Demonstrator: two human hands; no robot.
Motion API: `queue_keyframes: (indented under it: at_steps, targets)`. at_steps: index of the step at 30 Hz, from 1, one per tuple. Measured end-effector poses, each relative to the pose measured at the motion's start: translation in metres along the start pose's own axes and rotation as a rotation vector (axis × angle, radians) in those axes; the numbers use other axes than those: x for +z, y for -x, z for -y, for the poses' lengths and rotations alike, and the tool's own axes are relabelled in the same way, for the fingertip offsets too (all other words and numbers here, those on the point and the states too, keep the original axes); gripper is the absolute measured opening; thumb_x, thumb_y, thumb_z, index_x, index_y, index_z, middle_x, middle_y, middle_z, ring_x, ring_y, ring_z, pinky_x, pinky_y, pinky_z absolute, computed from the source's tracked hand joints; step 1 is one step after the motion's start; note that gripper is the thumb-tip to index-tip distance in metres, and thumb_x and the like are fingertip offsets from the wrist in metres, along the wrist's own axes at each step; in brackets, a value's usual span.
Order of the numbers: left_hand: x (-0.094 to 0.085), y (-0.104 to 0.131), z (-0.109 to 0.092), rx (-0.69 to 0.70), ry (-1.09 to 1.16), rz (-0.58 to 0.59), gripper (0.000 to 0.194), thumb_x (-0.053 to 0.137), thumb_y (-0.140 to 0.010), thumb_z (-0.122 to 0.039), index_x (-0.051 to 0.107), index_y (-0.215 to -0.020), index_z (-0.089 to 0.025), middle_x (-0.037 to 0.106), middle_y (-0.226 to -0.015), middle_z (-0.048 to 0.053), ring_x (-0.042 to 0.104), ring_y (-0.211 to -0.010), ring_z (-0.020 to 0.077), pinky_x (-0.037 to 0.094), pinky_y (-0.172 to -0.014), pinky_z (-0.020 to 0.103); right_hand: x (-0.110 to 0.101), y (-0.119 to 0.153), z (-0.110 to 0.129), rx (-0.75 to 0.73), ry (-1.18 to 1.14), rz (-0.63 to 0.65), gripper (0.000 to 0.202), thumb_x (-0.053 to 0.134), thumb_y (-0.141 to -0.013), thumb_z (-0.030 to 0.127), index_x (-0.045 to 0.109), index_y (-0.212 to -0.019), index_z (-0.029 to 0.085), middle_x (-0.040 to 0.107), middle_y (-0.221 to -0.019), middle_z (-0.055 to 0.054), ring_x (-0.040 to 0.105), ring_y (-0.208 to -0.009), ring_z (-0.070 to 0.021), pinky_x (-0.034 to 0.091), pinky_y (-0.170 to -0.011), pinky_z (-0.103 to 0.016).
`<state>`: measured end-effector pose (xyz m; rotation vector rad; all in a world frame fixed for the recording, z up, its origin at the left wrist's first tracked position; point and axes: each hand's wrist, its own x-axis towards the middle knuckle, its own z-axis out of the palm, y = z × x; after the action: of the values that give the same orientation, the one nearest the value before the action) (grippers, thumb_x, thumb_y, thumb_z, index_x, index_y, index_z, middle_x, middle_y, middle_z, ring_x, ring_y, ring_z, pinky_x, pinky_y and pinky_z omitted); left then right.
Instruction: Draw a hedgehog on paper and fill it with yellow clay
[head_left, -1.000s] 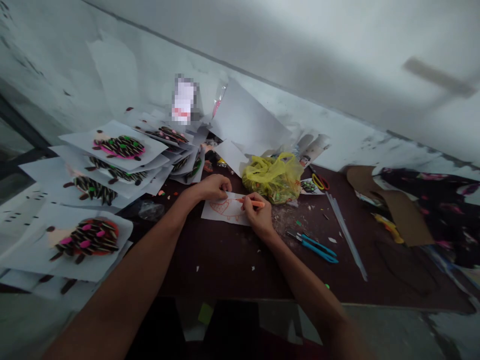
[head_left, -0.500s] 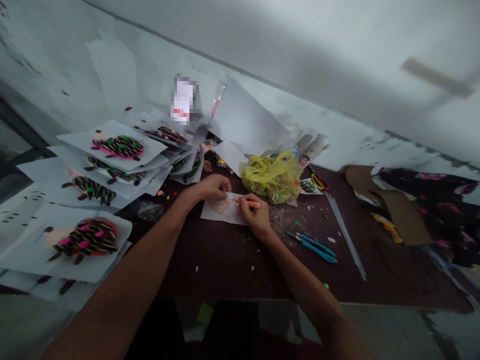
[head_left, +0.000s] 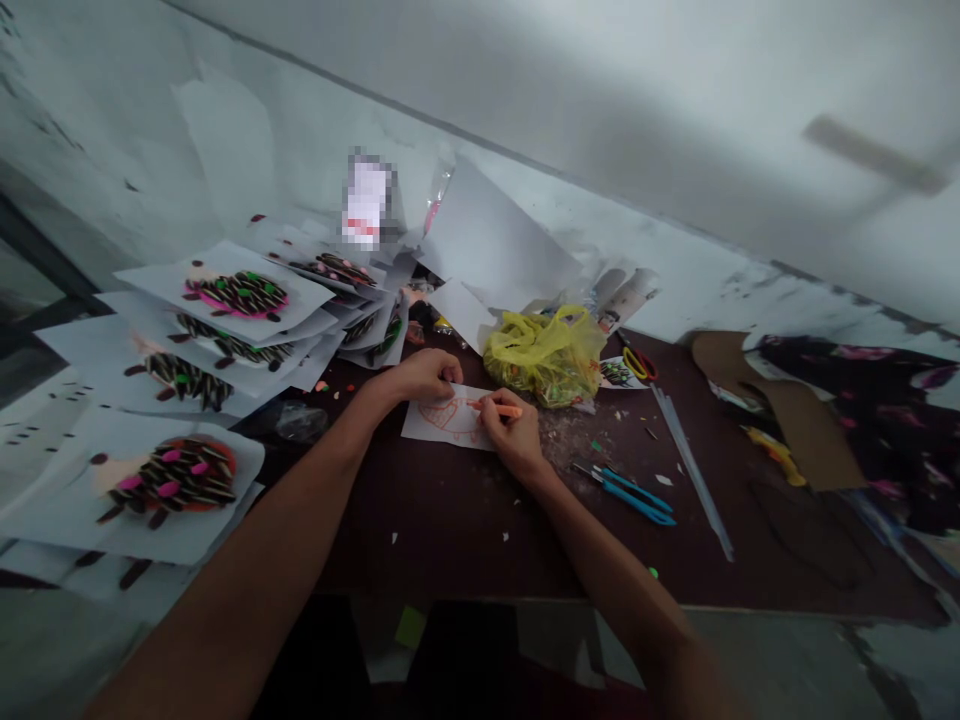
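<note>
Right hand (head_left: 514,435) clasps slim orange pen (head_left: 508,410) at small white sheet of paper (head_left: 420,430) on dark brown table (head_left: 442,540)

In the head view, the white sheet lies flat on the table, well in from the near edge, and carries a rounded outline drawn in orange lines. The right hand has its fingers closed around the pen, whose tip points left over the drawing; whether it touches the paper is too small to tell. The left hand (head_left: 429,376) is curled at the sheet's far edge, its fingertips on the paper; I cannot tell whether they pinch it. The two hands are apart, with part of the sheet between them.

Just beyond the right hand, toward the table's far edge, sits a crumpled translucent yellow plastic bag (head_left: 544,360). To its right are scissors with yellow and red handles (head_left: 639,364). Nearer the table's near edge lie snips with blue handles (head_left: 637,498), beside long translucent sticks (head_left: 694,470). Toward the table's right end are a bent piece of brown cardboard (head_left: 810,430) and a dark cloth with pink flowers (head_left: 817,360).

At the table's left end, overlapping white sheets with dark-spined hedgehog figures (head_left: 169,480) pile up, reaching toward the near left corner.
</note>
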<state>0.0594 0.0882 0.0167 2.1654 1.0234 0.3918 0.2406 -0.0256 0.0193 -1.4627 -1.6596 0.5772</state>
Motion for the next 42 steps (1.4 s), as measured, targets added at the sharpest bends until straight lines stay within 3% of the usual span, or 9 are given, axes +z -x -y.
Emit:
queue_keyframes:
  at_steps: [5, 10, 23, 42]
  targets:
    - [0.0002, -0.0007, 0.0019, -0.001, 0.016, 0.011, 0.027, 0.06, -0.065, -0.017, 0.073, -0.088, -0.016, 0.07, -0.085, 0.004, 0.059, -0.074, 0.0155, 0.043, -0.065, 0.024, 0.0001, -0.0002, -0.0011, -0.005, -0.06, 0.016, 0.029, 0.052, -0.088, 0.04, 0.06, -0.068, 0.022, 0.063, -0.063, 0.0, 0.056, -0.057, -0.0137, 0.042, -0.058, -0.025]
    - [0.0011, -0.0026, 0.0047, 0.023, 0.007, -0.009, 0.025, 0.06, -0.064, -0.017, 0.072, -0.086, -0.017, 0.07, -0.083, 0.003, 0.06, -0.076, 0.0154, 0.043, -0.065, 0.022, -0.003, -0.0015, -0.0062, 0.009, -0.019, -0.077, 0.029, 0.051, -0.088, 0.041, 0.059, -0.068, 0.022, 0.062, -0.061, 0.001, 0.054, -0.055, -0.0135, 0.042, -0.058, -0.025]
    - [0.0022, -0.0012, 0.003, 0.011, 0.015, -0.007, 0.027, 0.061, -0.065, -0.014, 0.072, -0.088, -0.016, 0.07, -0.084, 0.003, 0.06, -0.074, 0.0149, 0.043, -0.063, 0.022, -0.0026, -0.0017, -0.0055, -0.005, 0.008, -0.01, 0.03, 0.051, -0.09, 0.042, 0.061, -0.071, 0.022, 0.065, -0.065, 0.0, 0.057, -0.058, -0.0142, 0.042, -0.058, -0.026]
    - [0.0007, -0.0014, 0.0028, 0.014, 0.001, 0.008, 0.026, 0.06, -0.065, -0.015, 0.072, -0.088, -0.016, 0.07, -0.087, 0.004, 0.06, -0.077, 0.0162, 0.043, -0.066, 0.024, -0.0024, 0.0004, -0.0078, -0.021, -0.002, -0.031, 0.027, 0.052, -0.088, 0.037, 0.058, -0.067, 0.021, 0.059, -0.061, 0.002, 0.053, -0.056, -0.0132, 0.039, -0.057, -0.026]
